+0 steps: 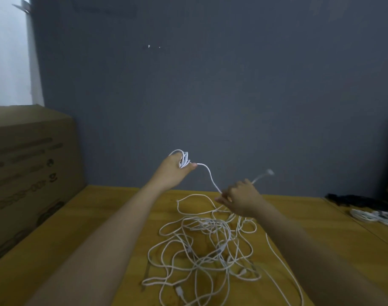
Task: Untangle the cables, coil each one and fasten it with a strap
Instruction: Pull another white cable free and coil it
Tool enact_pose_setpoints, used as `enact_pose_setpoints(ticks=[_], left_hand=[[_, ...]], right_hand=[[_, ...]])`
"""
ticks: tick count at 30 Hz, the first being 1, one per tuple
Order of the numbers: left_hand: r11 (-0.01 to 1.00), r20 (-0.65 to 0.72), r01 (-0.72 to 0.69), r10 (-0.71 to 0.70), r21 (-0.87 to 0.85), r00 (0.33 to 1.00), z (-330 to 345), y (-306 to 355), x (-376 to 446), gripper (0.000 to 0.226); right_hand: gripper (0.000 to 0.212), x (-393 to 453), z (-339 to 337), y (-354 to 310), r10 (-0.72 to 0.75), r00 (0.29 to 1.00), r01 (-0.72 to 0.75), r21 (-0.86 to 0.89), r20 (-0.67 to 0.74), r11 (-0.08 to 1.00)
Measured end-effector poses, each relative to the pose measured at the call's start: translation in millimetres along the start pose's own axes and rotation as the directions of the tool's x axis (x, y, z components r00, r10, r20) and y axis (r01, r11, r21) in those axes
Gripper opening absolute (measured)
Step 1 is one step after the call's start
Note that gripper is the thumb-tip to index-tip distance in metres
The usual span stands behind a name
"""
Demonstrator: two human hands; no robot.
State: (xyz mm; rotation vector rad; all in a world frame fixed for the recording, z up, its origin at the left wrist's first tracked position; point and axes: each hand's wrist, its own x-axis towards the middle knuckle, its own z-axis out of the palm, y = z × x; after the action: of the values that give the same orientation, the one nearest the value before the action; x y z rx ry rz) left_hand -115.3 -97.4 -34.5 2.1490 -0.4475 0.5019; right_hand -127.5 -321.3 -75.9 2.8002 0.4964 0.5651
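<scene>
The left hand (173,171) has its grip closed round a small coil (184,159) of white cable, raised at 12 o'clock above the heap. The right hand (238,200) pinches the same cable's free run, whose plug end (269,172) sticks out toward 2 o'clock. Judged step: winding one cable. Next, another loop must be fed across without snagging the tangle (208,246) on the surface (113,217). Finished bundles (374,215) lie at 3 o'clock.
</scene>
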Motion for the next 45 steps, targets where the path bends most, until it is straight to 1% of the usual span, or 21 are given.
enact_pose_setpoints(ticks=[2, 4, 6, 7, 9, 11, 13, 16, 18, 20, 22, 24, 26, 29, 30, 32, 35, 39, 42, 43, 45], left_hand=[[0.999, -0.031, -0.026, 0.026, -0.026, 0.999, 3, 7, -11, 0.031], [0.999, -0.051, -0.05, 0.05, -0.003, 0.997, 5, 10, -19, 0.028], [0.998, -0.048, -0.045, 0.047, 0.042, 0.998, 4, 7, -26, 0.027], [0.997, -0.039, -0.035, 0.038, 0.075, 0.999, 2, 5, -29, 0.028], [0.984, 0.018, -0.034, 0.031, 0.173, 0.999, 1, -1, -36, 0.032], [0.963, 0.124, -0.074, 0.043, 0.258, 0.991, 2, -3, -49, 0.033], [0.941, 0.276, -0.166, 0.083, 0.294, 0.958, 3, -1, -64, 0.029], [0.897, 0.476, -0.313, 0.137, 0.312, 0.869, 4, 8, -90, 0.033], [0.902, 0.523, -0.354, 0.184, 0.248, 0.833, 5, 16, -105, 0.041], [0.951, 0.515, -0.299, 0.216, 0.083, 0.83, 3, 26, -118, 0.044], [0.968, 0.49, -0.147, 0.231, -0.204, 0.841, 0, 36, -128, 0.031], [0.912, 0.417, -0.036, 0.222, -0.409, 0.881, -1, 38, -129, 0.023], [0.86, 0.334, 0.024, 0.172, -0.509, 0.927, 0, 37, -127, 0.022], [0.798, 0.251, 0.107, 0.057, -0.593, 0.966, 7, 34, -121, 0.027], [0.787, 0.221, 0.127, 0.012, -0.604, 0.975, 9, 32, -118, 0.028], [0.789, 0.152, 0.145, -0.066, -0.597, 0.986, 15, 27, -113, 0.028], [0.859, 0.053, 0.12, -0.108, -0.498, 0.993, 22, 18, -106, 0.028], [0.934, -0.035, 0.092, -0.111, -0.344, 0.993, 29, 12, -100, 0.03], [0.954, 0.001, 0.106, -0.11, -0.28, 0.994, 25, 8, -98, 0.032], [0.963, 0.036, 0.109, -0.103, -0.245, 0.994, 23, 7, -99, 0.034], [0.983, 0.114, 0.081, -0.062, -0.166, 0.992, 22, 8, -104, 0.037]], right_hand=[[0.055, -22, 3, -22, -0.087, 0.996, 0.084, 0.141, 0.019, 0.986], [0.061, -47, 3, -42, -0.063, 0.998, 0.061, 0.435, -0.01, 0.898], [0.064, -69, 2, -52, 0.08, 0.996, -0.025, 0.707, -0.044, 0.707], [0.061, -77, 0, -52, 0.163, 0.984, -0.047, 0.788, -0.068, 0.614], [0.038, -88, -8, -44, 0.321, 0.933, -0.027, 0.861, -0.161, 0.508], [0.014, -91, -19, -29, 0.432, 0.866, -0.003, 0.861, -0.252, 0.508], [0.006, -89, -30, -12, 0.454, 0.833, -0.013, 0.809, -0.316, 0.587], [0.009, -80, -38, 10, 0.406, 0.848, -0.113, 0.633, -0.34, 0.766], [0.014, -76, -37, 16, 0.38, 0.877, -0.209, 0.479, -0.294, 0.853], [0.019, -74, -30, 10, 0.314, 0.924, -0.203, 0.415, -0.218, 0.887], [0.02, -76, -17, -8, 0.245, 0.959, -0.136, 0.534, -0.139, 0.834], [0.016, -83, -1, -35, 0.194, 0.977, -0.083, 0.673, -0.091, 0.735], [0.013, -90, 16, -56, 0.2, 0.979, -0.104, 0.736, -0.044, 0.669], [0.022, -99, 27, -76, 0.191, 0.98, -0.155, 0.807, 0.053, 0.57], [0.022, -102, 28, -80, 0.163, 0.984, -0.15, 0.819, 0.07, 0.553], [0.017, -108, 27, -85, 0.113, 0.991, -0.125, 0.804, 0.073, 0.581], [0.016, -120, 28, -88, 0.11, 0.993, -0.107, 0.798, 0.052, 0.593], [0.026, -131, 21, -84, 0.219, 0.976, -0.106, 0.875, 0.0, 0.472], [0.026, -129, 6, -64, 0.466, 0.878, -0.11, 0.901, -0.11, 0.42], [0.026, -128, 1, -56, 0.532, 0.83, -0.105, 0.89, -0.167, 0.444], [0.027, -124, -9, -42, 0.578, 0.756, -0.083, 0.831, -0.307, 0.55]])
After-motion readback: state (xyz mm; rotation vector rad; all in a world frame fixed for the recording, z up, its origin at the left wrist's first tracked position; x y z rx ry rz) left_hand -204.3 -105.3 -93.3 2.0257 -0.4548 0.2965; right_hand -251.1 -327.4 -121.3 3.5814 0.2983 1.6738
